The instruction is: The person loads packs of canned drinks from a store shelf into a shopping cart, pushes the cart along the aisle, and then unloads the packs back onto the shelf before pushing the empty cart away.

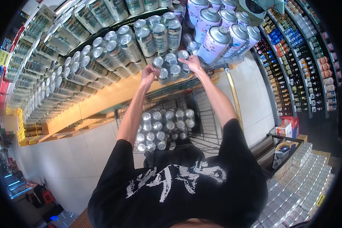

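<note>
A plastic-wrapped pack of silver-topped cans (174, 70) sits at the front of the display, between my two hands. My left hand (150, 73) is closed at the pack's left side, fingers bent against its edge. My right hand (192, 64) grips the right side, with fingers over the rim of a can top. What the fingertips press on underneath is hidden. Right behind stand taller stacked cans (155, 38). Large white-and-purple cans (215, 45) with grey lids rise just right of my right hand.
Below my arms is a wire shopping cart (207, 121) holding several packs of cans (152, 127). A wooden ledge (87, 106) runs along the display. A gold-coloured pole (233, 89) stands at right. Stocked shelves (292, 57) and stacked can packs (300, 186) lie further right.
</note>
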A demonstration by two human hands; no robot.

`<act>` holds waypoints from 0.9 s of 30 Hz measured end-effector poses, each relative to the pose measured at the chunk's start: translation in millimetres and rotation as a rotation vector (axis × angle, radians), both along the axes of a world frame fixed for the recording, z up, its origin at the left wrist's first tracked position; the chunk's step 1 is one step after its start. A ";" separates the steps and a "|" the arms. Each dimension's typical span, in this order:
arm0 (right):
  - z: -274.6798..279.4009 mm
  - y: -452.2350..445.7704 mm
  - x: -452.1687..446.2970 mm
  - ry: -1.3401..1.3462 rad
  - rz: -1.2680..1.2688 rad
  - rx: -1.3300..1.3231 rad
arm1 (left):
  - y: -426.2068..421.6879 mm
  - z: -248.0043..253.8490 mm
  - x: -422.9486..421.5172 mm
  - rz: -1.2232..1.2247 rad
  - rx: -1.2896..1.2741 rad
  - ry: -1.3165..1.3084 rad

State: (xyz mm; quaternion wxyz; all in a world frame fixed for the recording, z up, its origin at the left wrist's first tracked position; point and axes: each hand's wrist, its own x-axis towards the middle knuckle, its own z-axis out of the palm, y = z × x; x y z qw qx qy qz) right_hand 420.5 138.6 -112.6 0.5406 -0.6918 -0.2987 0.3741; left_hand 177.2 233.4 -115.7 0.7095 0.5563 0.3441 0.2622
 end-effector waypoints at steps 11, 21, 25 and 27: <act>-0.9 17.9 12.8 -0.003 -0.063 -0.184 | 10.1 1.4 14.8 0.069 -0.028 0.086; 15.0 -48.8 -24.0 -0.698 -0.289 -0.115 | -43.9 -30.8 -5.1 0.353 0.119 0.122; -33.2 -144.9 -64.2 -0.394 -0.141 0.133 | -109.0 -104.3 -65.5 0.111 0.136 0.162; -69.9 -190.1 -87.5 -0.221 -0.130 -0.170 | -140.4 -139.2 -90.3 -0.060 0.126 0.289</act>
